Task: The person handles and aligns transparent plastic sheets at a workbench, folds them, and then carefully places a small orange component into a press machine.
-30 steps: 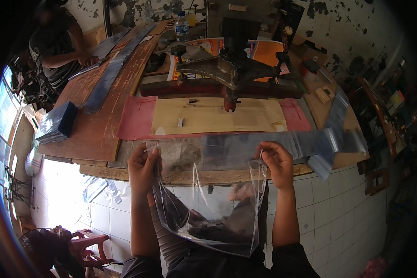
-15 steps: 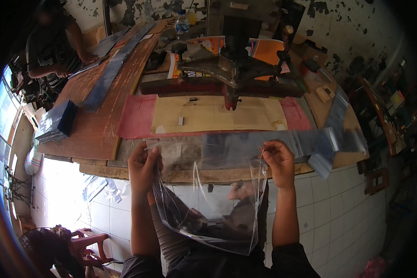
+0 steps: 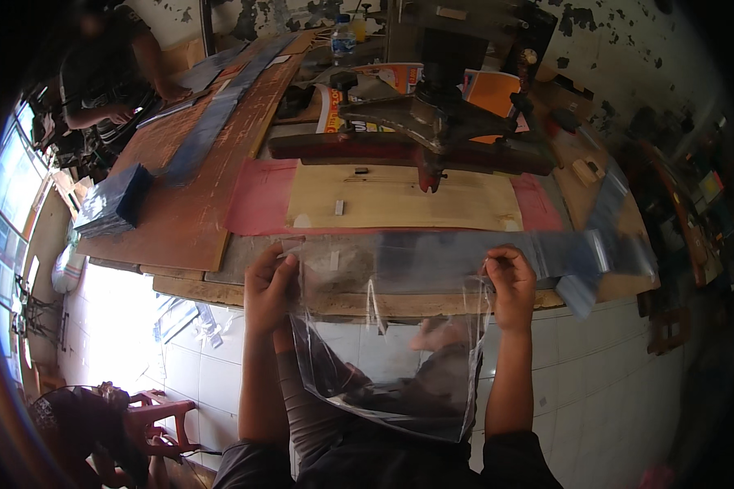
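Clear plastic bag (image 3: 387,359) held up by 2 hands at the workbench edge.
Left hand (image 3: 267,287) and right hand (image 3: 510,281) each pinch a top corner tight; the bag hangs over the lap, before the wooden table (image 3: 187,220). Since 0.5 s ago, the hands have barely shifted and the bag hangs much the same.

clear plastic bag (image 3: 387,350) | thin, see-through film, creased and glinting | hangs upright, stretched flat, its top corners pinched by the left hand (image 3: 267,285) and right hand (image 3: 510,281) | top edge level with the near edge of the workbench, lower end slanting above the person's lap | looks empty
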{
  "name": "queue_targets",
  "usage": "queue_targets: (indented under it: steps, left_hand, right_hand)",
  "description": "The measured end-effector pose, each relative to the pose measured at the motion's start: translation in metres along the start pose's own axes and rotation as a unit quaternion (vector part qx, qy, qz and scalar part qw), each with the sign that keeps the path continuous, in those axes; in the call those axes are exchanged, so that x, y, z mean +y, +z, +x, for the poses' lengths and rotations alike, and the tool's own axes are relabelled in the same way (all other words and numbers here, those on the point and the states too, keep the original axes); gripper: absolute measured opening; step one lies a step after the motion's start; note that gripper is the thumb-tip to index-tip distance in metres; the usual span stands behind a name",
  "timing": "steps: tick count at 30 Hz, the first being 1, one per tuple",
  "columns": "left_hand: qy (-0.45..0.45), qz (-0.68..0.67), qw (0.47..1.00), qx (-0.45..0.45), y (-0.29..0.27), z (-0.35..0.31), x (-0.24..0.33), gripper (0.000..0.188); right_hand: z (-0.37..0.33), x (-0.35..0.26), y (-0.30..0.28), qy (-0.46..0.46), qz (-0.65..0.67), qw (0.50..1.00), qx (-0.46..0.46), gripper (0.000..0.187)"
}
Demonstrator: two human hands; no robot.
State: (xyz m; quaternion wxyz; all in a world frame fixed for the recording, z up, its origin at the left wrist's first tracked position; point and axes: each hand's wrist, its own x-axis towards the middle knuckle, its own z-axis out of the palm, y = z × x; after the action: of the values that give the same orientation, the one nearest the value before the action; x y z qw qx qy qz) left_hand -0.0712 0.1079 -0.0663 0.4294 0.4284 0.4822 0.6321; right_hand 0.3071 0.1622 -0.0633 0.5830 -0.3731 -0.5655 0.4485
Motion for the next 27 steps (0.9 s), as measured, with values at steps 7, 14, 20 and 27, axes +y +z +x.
queue_targets:
  steps: [7, 14, 20, 27]
  left_hand:
    - [-0.007, -0.064, 0.998, -0.017, 0.003, -0.002, 0.008, 0.04]
    - [0.025, -0.018, 0.99, -0.136, -0.009, -0.004, 0.005, 0.044]
    - [0.042, -0.036, 0.978, -0.199, -0.008, -0.007, 0.01, 0.042]
    - [-0.001, -0.062, 0.984, -0.169, -0.008, -0.009, 0.009, 0.024]
  right_hand:
    - [0.001, 0.002, 0.002, -0.005, -0.045, 0.998, 0.051, 0.023]
    - [0.004, 0.021, -0.014, -0.039, 0.064, 0.989, 0.124, 0.029]
    - [0.005, 0.029, -0.016, -0.093, 0.067, 0.969, 0.22, 0.032]
    - [-0.004, 0.031, -0.02, -0.116, 0.057, 0.955, 0.268, 0.032]
